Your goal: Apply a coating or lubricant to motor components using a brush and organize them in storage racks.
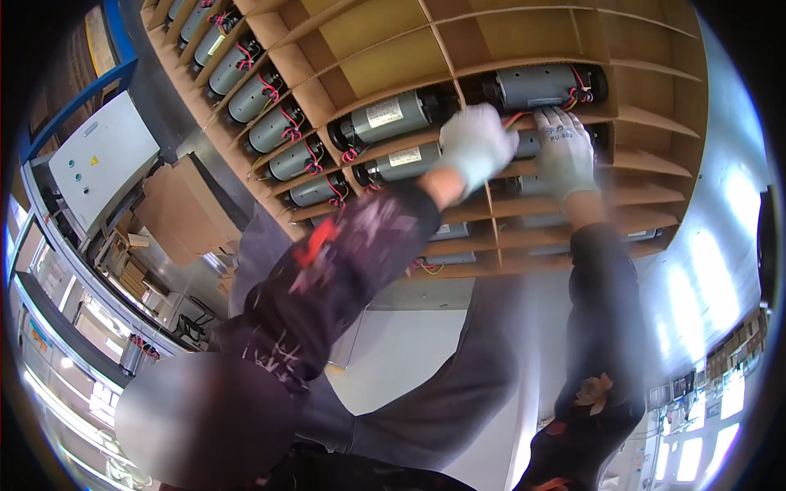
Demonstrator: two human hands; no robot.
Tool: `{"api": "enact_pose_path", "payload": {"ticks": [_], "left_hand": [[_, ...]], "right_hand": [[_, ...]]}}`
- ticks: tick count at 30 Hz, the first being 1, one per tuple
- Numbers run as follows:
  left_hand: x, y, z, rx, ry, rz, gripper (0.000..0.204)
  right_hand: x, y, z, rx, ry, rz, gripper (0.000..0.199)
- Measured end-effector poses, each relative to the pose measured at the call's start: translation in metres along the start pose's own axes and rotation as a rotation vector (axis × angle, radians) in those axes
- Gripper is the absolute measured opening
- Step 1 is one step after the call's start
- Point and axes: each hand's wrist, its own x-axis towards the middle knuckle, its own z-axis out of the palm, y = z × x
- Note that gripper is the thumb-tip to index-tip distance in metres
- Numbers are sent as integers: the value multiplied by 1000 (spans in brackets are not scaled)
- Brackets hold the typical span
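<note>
A cardboard divider rack (385, 57) holds several grey cylindrical motors with red and black wires, each in its own cell. My left hand (475, 147), in a white glove, is curled over the front of a cell in the middle rows, and its fingers are hidden. My right hand (565, 151), also gloved, lies flat beside it, fingertips on the cell edge under the top right motor (536, 86) and its wires. A dark grey motor end (528, 146) shows between the two hands, with a red wire (516, 119) just above it.
The upper cells (524, 29) and the right-hand cells (647, 164) hold no motors. A grey control cabinet (102, 164) and flat cardboard boxes (184, 209) stand at the left. Shelving (49, 319) runs along the lower left. Pale floor (409, 352) lies below the rack.
</note>
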Motion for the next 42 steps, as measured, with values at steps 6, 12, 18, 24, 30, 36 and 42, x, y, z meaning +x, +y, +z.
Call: {"api": "enact_pose_path", "payload": {"ticks": [6, 12, 18, 24, 30, 36, 42], "left_hand": [[-178, -129, -42, 47, -27, 320, 47], [-287, -310, -24, 198, -313, -110, 44], [-278, -329, 2, 47, -386, -191, 52], [-283, -345, 12, -200, -339, -121, 50], [-283, -333, -4, -196, -296, -78, 50], [-281, -344, -22, -130, -195, -83, 52], [-279, -344, -34, -171, -212, -77, 52]], "right_hand": [[23, -1, 6, -74, -157, 94, 41], [59, -23, -3, -139, -573, 335, 43], [7, -29, 7, -186, -57, -22, 56], [42, -69, -7, -64, -305, 158, 50], [56, -51, 17, -187, -356, 172, 52], [28, -101, 12, -181, -136, 179, 46], [30, -104, -2, 615, 35, 378, 25]]}}
